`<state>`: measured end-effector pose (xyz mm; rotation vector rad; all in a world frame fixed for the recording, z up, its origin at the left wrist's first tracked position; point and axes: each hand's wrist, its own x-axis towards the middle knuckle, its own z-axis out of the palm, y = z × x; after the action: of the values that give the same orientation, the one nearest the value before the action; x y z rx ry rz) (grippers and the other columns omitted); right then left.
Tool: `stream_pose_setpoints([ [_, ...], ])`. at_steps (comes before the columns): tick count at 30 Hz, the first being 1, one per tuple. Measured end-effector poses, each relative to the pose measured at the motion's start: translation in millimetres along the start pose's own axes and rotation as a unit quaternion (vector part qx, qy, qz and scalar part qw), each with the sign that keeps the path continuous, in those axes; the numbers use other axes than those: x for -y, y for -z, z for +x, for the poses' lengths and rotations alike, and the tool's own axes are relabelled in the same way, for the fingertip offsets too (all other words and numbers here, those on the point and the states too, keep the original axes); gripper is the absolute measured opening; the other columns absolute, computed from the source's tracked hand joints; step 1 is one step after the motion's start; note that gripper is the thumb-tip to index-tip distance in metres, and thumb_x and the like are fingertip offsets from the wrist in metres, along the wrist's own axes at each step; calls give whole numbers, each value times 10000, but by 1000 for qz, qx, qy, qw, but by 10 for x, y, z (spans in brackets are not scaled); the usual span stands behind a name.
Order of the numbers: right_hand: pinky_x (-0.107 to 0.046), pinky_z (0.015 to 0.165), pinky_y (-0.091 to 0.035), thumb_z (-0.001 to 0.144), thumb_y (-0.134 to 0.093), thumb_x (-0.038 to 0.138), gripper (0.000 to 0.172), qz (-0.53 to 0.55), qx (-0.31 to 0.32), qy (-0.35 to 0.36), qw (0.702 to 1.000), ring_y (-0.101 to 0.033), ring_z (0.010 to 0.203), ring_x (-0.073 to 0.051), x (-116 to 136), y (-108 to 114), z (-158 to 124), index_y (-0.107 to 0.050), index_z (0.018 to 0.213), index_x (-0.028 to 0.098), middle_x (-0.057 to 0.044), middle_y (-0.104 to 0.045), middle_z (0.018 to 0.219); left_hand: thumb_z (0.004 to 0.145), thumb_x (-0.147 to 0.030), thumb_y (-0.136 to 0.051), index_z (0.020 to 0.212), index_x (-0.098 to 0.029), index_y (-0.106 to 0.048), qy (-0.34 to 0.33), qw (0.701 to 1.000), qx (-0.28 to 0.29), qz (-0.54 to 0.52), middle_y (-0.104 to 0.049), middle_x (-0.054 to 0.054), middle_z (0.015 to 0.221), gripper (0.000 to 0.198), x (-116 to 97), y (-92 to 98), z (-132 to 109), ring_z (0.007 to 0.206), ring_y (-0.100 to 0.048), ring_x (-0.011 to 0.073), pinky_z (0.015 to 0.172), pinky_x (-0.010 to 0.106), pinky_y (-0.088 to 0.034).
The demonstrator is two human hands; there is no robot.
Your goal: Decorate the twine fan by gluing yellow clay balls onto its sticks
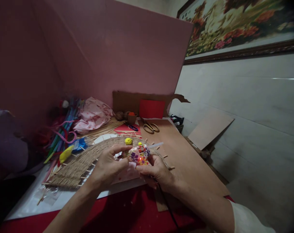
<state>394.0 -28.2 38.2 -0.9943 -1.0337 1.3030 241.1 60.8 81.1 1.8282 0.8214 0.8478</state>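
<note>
My right hand (155,171) grips a flower-patterned glue gun (139,156) with a red light lit and a clear glue stick (155,145) poking out of its back; a black cord (166,207) trails from it toward me. My left hand (108,164) is curled beside the gun, fingertips touching its front end. Both hands hover over a fan-shaped woven rope mat (75,165) with wooden sticks jutting from its edges. A small yellow ball (128,141) rests on the mat just beyond my fingers.
Scissors (150,127) lie on a brown board (183,158) to the right. Coloured pipe cleaners (61,132), a pink cloth (93,115), red paper (151,108), a small cup (131,117) and straw bundles crowd the back. A pink partition stands behind; a tiled wall is at right.
</note>
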Motion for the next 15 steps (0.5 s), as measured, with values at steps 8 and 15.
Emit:
stream_pose_setpoints([
  [8, -150, 237, -232, 692, -711, 354, 281, -1, -8, -11, 1000, -336, 254, -18, 27, -17, 0, -519, 734, 153, 71, -537, 512, 639, -299, -694, 917, -212, -726, -34, 999, 4, 33, -691, 75, 963, 293, 42, 16, 15, 920, -619, 231, 872, 399, -469],
  [15, -152, 235, -245, 681, -708, 339, 261, 20, -2, -27, 999, -340, 252, -23, 8, -9, 3, -543, 749, 149, 67, -543, 509, 628, -209, -666, 935, -209, -726, -54, 998, 4, 38, -686, 59, 1002, 313, 56, 24, 6, 962, -612, 226, 858, 357, -481],
])
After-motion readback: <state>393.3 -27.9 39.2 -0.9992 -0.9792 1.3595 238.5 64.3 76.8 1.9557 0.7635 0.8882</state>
